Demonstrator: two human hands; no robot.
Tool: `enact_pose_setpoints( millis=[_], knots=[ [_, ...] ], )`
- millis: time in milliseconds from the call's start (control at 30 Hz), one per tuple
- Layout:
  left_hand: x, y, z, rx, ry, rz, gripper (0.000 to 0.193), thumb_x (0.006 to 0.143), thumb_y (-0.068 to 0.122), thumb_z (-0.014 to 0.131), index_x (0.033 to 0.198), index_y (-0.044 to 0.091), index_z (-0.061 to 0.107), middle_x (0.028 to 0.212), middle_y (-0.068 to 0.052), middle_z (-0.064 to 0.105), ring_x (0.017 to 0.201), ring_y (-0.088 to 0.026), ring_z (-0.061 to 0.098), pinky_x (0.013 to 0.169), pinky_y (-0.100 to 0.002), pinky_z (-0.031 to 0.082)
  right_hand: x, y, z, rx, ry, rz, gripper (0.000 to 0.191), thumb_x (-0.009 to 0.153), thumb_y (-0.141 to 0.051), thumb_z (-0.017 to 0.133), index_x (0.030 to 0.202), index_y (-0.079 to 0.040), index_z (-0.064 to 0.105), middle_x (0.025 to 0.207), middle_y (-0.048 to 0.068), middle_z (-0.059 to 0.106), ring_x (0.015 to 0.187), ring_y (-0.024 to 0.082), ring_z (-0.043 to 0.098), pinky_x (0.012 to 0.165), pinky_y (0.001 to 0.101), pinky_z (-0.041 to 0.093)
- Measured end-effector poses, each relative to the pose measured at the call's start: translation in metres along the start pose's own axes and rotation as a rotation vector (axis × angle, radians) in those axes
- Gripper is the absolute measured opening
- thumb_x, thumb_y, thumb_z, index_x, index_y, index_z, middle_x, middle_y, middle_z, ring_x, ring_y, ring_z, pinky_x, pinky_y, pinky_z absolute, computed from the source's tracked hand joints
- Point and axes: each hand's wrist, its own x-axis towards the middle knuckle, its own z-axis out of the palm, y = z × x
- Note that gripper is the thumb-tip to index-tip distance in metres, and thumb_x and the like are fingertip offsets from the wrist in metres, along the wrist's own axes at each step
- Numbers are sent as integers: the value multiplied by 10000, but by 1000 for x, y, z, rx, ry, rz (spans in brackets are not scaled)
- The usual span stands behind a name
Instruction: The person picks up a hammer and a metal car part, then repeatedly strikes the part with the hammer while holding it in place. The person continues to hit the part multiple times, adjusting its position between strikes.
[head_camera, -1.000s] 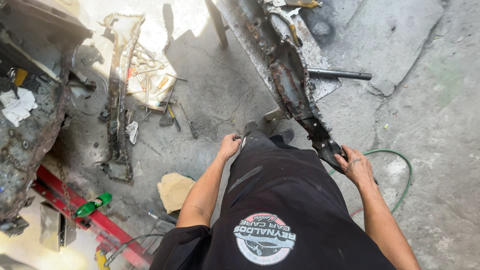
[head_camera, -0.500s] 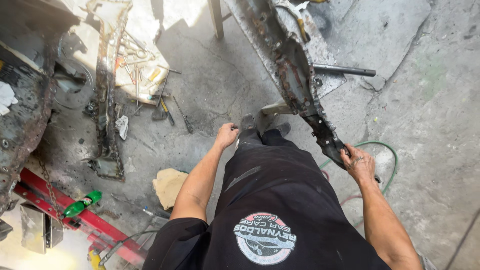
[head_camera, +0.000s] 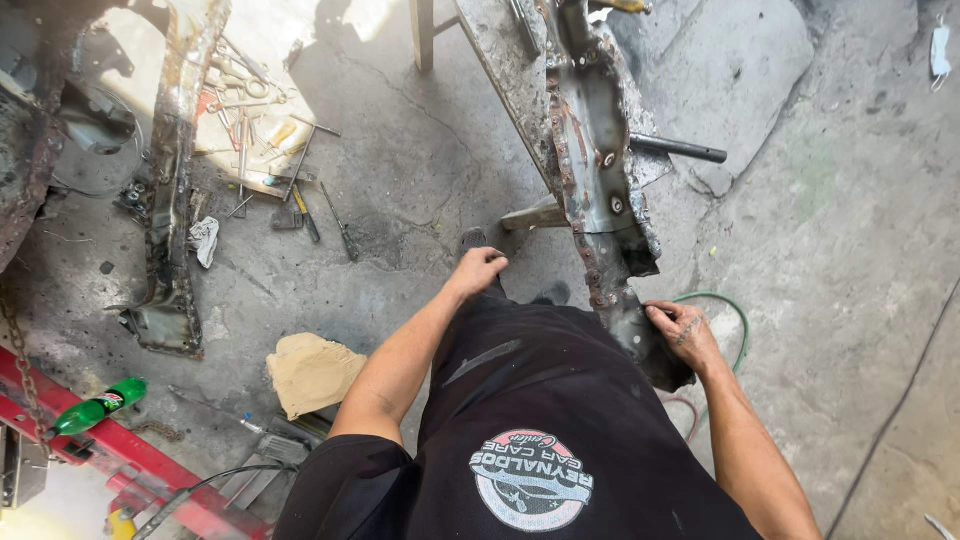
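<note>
A long rusty metal car beam (head_camera: 590, 160) runs from the top middle down toward me, propped above the concrete floor. My right hand (head_camera: 680, 330) grips its dark lower end (head_camera: 640, 340). My left hand (head_camera: 478, 270) hangs in front of my black trousers with the fingers curled, holding nothing that I can see. A black shirt with a round badge fills the bottom of the view.
Another rusty beam (head_camera: 175, 180) lies on the floor at left, with several loose hand tools (head_camera: 270, 150) beside it. A piece of cardboard (head_camera: 312, 372), a green bottle (head_camera: 98, 406), a red jack frame (head_camera: 110, 455) and a green hose (head_camera: 735, 320) lie nearby.
The view has shifted, so the floor and both beams slid to the right. My left hand has dropped lower and drawn in toward my body. The right hand stays on the beam's end.
</note>
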Motion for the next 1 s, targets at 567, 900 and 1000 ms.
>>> enact_pose_setpoints(
  millis=[567,900,1000],
  knots=[
    [-78,69,175,-590,-281,-82,923,867,623,666,1595,141,364,1395,-183,599,1203,-341,621,921,-504,533,32,24,1,109,-110,-297,458,944,-378,627,1194,-12,742,1060,179,799,997,232,751,891,365,557],
    [-121,30,190,-932,44,-153,490,1008,300,625,1419,94,455,1305,-137,627,1091,-297,690,860,-547,599,4,-10,68,149,-73,-308,490,931,-405,608,1198,-13,735,1042,233,773,1000,318,769,900,397,574],
    [-134,23,183,-953,157,-193,468,992,253,629,1405,127,451,1276,-135,664,1007,-291,720,793,-505,613,-6,-28,85,114,-77,-354,509,916,-413,615,1221,-18,714,1068,240,758,1043,361,742,924,428,563]
  ],
)
